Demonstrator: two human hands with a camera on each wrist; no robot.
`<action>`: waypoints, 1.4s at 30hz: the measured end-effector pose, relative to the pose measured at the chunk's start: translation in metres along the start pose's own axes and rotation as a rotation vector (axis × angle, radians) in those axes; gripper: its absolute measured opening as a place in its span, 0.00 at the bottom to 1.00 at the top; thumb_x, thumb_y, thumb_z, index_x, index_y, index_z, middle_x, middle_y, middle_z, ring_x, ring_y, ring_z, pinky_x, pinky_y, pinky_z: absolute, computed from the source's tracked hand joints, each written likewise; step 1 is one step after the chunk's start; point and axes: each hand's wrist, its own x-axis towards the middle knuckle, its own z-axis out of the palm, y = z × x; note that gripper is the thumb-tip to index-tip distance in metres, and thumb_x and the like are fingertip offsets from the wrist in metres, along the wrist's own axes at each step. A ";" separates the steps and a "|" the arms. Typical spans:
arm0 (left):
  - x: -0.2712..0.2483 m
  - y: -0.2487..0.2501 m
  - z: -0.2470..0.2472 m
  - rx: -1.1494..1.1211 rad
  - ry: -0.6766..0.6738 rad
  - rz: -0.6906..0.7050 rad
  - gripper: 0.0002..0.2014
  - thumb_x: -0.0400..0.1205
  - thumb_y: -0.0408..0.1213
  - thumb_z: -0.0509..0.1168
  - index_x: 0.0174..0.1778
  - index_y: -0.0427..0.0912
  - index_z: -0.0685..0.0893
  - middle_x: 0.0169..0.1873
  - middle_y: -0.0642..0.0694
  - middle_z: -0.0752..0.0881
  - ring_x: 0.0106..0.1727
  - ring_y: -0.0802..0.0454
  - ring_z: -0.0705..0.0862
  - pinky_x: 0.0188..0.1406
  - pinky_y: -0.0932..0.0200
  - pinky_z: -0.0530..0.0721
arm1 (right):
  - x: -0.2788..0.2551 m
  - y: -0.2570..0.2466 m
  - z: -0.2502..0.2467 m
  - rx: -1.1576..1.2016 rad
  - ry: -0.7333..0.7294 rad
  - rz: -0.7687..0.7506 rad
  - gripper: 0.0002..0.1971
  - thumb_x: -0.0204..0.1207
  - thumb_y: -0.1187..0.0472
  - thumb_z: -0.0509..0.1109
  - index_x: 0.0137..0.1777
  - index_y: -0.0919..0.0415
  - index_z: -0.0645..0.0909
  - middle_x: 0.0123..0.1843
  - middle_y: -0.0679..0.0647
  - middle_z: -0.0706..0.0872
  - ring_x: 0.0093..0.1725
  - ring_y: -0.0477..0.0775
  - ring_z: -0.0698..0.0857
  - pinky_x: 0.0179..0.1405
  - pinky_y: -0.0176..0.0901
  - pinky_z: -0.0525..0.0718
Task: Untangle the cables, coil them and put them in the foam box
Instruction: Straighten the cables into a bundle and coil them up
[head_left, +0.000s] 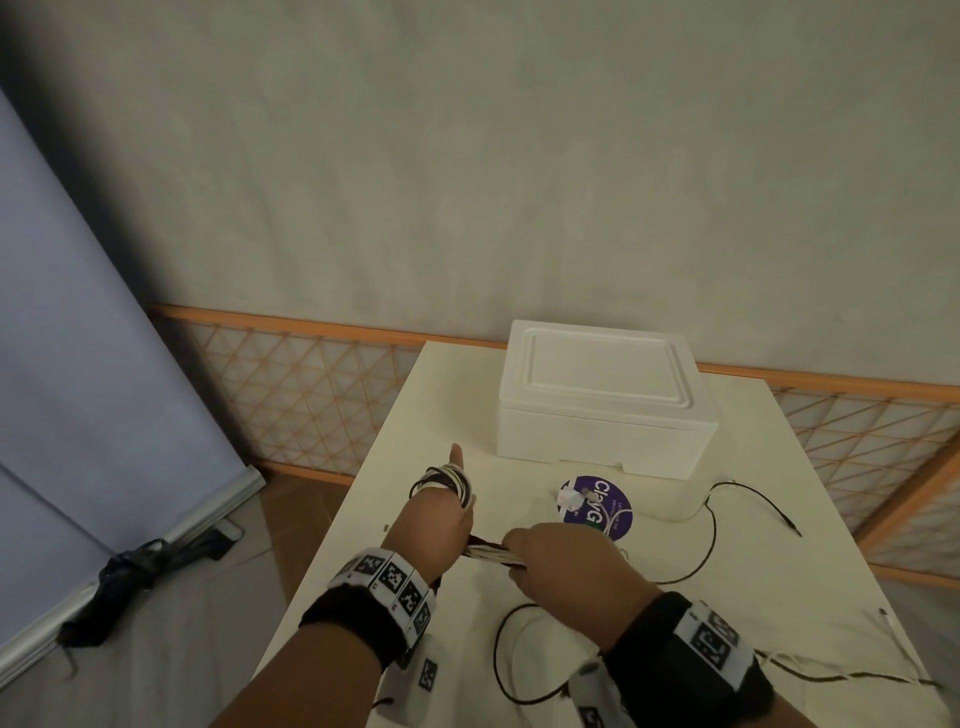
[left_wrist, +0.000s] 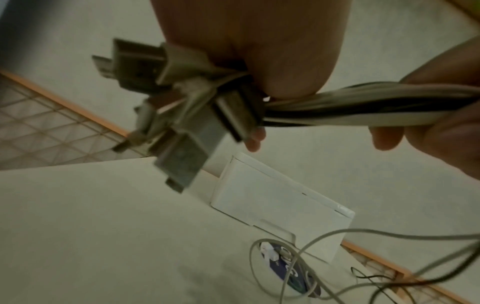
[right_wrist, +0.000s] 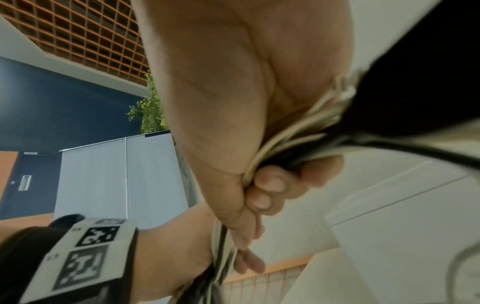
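A bundle of white and black cables (head_left: 488, 551) stretches between my two hands above the table. My left hand (head_left: 441, 514) has the cables looped around its fingers (head_left: 448, 480) and pinches the plug ends. Those plugs (left_wrist: 182, 115) hang in a cluster below its palm in the left wrist view. My right hand (head_left: 566, 561) is closed in a fist around the bundle (right_wrist: 285, 144). The white foam box (head_left: 597, 400) stands at the far end of the table with its lid on. It is seen again as the foam box (left_wrist: 272, 201) from the left wrist.
Loose black and white cable tails (head_left: 711, 525) trail over the white table (head_left: 753, 597) to the right and near edge. A round purple label (head_left: 597, 506) with a small white piece lies before the box. A lattice fence (head_left: 311, 395) runs behind the table.
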 end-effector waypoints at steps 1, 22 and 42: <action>-0.004 -0.003 0.004 -0.021 0.008 0.034 0.43 0.86 0.43 0.60 0.81 0.38 0.32 0.81 0.37 0.63 0.75 0.40 0.72 0.72 0.48 0.72 | -0.001 0.002 -0.003 -0.015 0.033 -0.021 0.12 0.83 0.54 0.56 0.59 0.56 0.77 0.51 0.55 0.84 0.49 0.59 0.84 0.40 0.46 0.74; -0.112 0.012 0.009 -0.902 -0.104 0.701 0.08 0.74 0.30 0.64 0.36 0.47 0.87 0.25 0.53 0.84 0.26 0.53 0.79 0.28 0.63 0.79 | 0.018 0.035 -0.065 0.545 0.501 -0.600 0.09 0.72 0.59 0.75 0.51 0.54 0.87 0.44 0.41 0.87 0.45 0.39 0.82 0.48 0.32 0.79; -0.122 0.021 0.005 -0.986 -0.235 0.903 0.09 0.80 0.27 0.64 0.37 0.39 0.87 0.24 0.56 0.83 0.24 0.60 0.80 0.25 0.67 0.79 | 0.009 -0.009 -0.049 1.698 0.439 0.017 0.27 0.61 0.46 0.71 0.24 0.74 0.69 0.23 0.56 0.67 0.24 0.48 0.67 0.26 0.39 0.70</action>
